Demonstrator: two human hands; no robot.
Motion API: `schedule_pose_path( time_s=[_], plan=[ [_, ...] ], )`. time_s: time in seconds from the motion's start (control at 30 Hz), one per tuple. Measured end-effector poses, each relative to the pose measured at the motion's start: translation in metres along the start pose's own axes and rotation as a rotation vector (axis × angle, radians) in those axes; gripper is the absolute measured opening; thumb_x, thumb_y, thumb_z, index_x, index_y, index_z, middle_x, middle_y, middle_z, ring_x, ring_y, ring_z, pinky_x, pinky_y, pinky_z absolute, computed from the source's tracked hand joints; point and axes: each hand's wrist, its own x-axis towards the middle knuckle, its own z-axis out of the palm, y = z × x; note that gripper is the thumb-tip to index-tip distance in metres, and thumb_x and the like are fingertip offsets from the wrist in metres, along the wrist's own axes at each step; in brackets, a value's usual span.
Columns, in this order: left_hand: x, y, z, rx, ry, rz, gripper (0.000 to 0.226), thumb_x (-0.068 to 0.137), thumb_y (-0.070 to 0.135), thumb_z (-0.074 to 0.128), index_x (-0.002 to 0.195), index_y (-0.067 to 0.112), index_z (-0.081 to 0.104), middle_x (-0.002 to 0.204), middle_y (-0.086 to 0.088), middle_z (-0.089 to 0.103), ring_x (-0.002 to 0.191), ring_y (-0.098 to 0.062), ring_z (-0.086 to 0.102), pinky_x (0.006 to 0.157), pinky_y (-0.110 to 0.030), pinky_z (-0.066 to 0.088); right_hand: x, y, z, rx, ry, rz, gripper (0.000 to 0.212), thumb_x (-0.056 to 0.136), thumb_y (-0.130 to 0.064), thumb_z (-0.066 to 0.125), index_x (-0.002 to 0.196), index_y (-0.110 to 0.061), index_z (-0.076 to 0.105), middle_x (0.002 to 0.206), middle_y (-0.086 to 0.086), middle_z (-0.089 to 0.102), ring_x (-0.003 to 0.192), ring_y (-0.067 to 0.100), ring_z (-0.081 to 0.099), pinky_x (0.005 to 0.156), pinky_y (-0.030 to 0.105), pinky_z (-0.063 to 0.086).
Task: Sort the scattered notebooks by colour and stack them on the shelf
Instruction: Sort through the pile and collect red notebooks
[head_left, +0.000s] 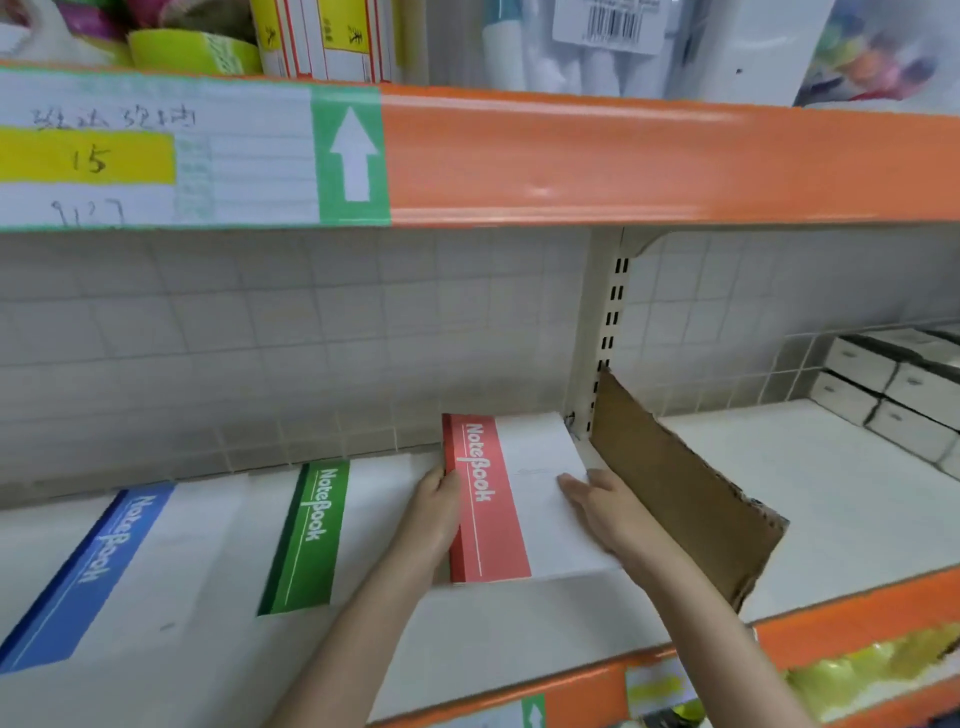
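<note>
Meanwhile, the red notebook (488, 499), at two o'clock of the green one (306, 535) on the shelf (519, 623), was gripped by the left hand (439, 506) and pressed by the flat right hand (597, 501).

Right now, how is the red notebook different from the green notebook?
The red notebook has a red band; the green notebook has a green one. The left hand and right hand are on the red one; nothing touches the green. Both say NoteBook and lie flat on the shelf.
</note>
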Motion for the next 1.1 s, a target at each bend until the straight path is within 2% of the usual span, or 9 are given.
schedule_pose_path(
  time_s=[0.1,0.17,0.3,0.4,0.57,0.63,0.87,1.0,1.1],
  plan=[
    [0.008,0.001,0.002,0.078,0.013,0.008,0.026,0.099,0.021,0.043,0.080,0.010,0.059,0.069,-0.002,0.067,0.061,-0.016,0.063,0.051,-0.018,0.045,0.018,0.002,-0.006,-0.033,-0.042,-0.013,0.036,0.094,-0.035,0.048,0.105,-0.002,0.058,0.103,0.019,0.066,0.086,0.030,0.066,0.066,0.031,0.046],
    [0.017,-0.001,0.005,0.154,0.043,0.012,0.027,0.098,0.019,0.043,0.079,0.006,0.058,0.068,-0.003,0.066,0.057,-0.015,0.061,0.043,-0.016,0.038,0.030,0.003,-0.010,-0.082,-0.058,-0.047,0.036,0.093,-0.033,0.050,0.091,0.002,0.056,0.084,0.016,0.062,0.072,0.025,0.059,0.061,0.030,0.043],
    [0.035,-0.005,0.014,0.347,0.152,0.053,0.027,0.096,0.018,0.045,0.092,-0.003,0.062,0.085,-0.010,0.069,0.073,-0.022,0.064,0.055,-0.023,0.046,0.049,0.007,-0.015,-0.262,-0.004,-0.132,0.033,0.091,-0.033,0.054,0.072,-0.010,0.039,0.066,0.002,0.043,0.058,0.016,0.041,0.050,0.024,0.031],
    [0.042,-0.010,0.019,0.492,0.215,0.110,0.027,0.095,0.020,0.047,0.093,-0.002,0.063,0.089,-0.007,0.069,0.074,-0.017,0.064,0.058,-0.020,0.048,0.059,0.013,-0.017,-0.371,0.045,-0.202,0.042,0.091,-0.033,0.057,0.064,-0.012,0.033,0.059,-0.001,0.038,0.053,0.013,0.036,0.047,0.023,0.026],
    [0.053,-0.019,0.025,0.621,0.284,0.171,0.028,0.093,0.020,0.052,0.068,0.007,0.052,0.076,-0.004,0.066,0.070,-0.016,0.064,0.055,-0.021,0.046,0.068,0.019,-0.018,-0.524,0.089,-0.260,0.044,0.091,-0.035,0.056,0.061,-0.013,0.033,0.059,-0.002,0.037,0.052,0.011,0.034,0.045,0.022,0.021],
    [0.057,-0.024,0.026,0.649,0.318,0.179,0.026,0.092,0.022,0.053,0.074,0.004,0.059,0.079,-0.004,0.069,0.072,-0.017,0.065,0.061,-0.027,0.053,0.072,0.021,-0.016,-0.558,0.090,-0.263,0.045,0.092,-0.036,0.055,0.060,-0.014,0.032,0.060,-0.002,0.036,0.052,0.009,0.032,0.045,0.022,0.020],
    [0.062,-0.031,0.026,0.716,0.367,0.227,0.022,0.095,0.022,0.051,0.086,0.006,0.064,0.089,-0.003,0.070,0.070,-0.011,0.061,0.055,-0.011,0.042,0.078,0.027,-0.006,-0.624,0.104,-0.302,0.036,0.094,-0.037,0.050,0.068,-0.016,0.035,0.082,0.003,0.047,0.072,0.018,0.043,0.054,0.026,0.027],
    [0.069,-0.036,0.025,0.755,0.385,0.241,0.023,0.095,0.025,0.050,0.086,0.009,0.065,0.095,-0.006,0.068,0.075,-0.014,0.064,0.065,-0.021,0.051,0.076,0.026,-0.005,-0.659,0.125,-0.315,0.031,0.096,-0.035,0.048,0.099,-0.005,0.056,0.107,0.010,0.051,0.075,0.021,0.047,0.065,0.025,0.032],
    [0.070,-0.037,0.025,0.810,0.418,0.219,0.026,0.095,0.026,0.048,0.074,0.014,0.055,0.092,-0.007,0.065,0.070,-0.014,0.062,0.057,-0.019,0.045,0.076,0.027,-0.002,-0.684,0.134,-0.339,0.034,0.096,-0.036,0.046,0.106,-0.004,0.056,0.113,0.010,0.049,0.086,0.027,0.058,0.067,0.026,0.038]
  ],
)
